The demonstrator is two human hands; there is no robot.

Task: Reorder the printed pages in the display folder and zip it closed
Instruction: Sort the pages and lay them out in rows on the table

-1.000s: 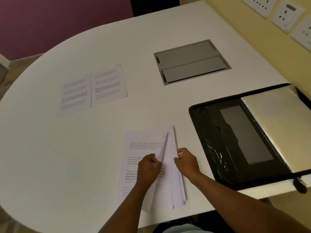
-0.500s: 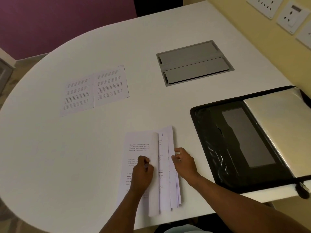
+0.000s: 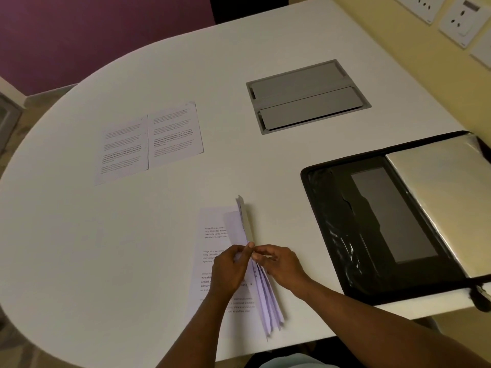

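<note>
From the head view we see our left hand (image 3: 230, 269) and right hand (image 3: 279, 264) meeting over a small stack of white printed paper pages (image 3: 261, 296) at the near edge of the rounded white worktop (image 3: 106, 248). Both grips are narrow: the fingers of each hand pinch the same raised sheets from opposite sides, so that the sheets stand on edge between the two hands and fan out toward us. Under the left hand one white text-printed sheet (image 3: 212, 235) lies flat, its lines partly covered by the wrist. The raised sheets look pale lilac in this light, with their edges slightly splayed. To the right of the hands, well apart from the stack, the black zip-around display folder (image 3: 332, 235) lies open on the worktop, with glossy clear sleeves on its left half and a pale cream panel on its right half. Farther off to the left, two more white printed pages (image 3: 151, 139) lie flat side by side, touching along one edge. A grey rectangular metal cable hatch (image 3: 305, 96) is set into the worktop beyond.
</note>
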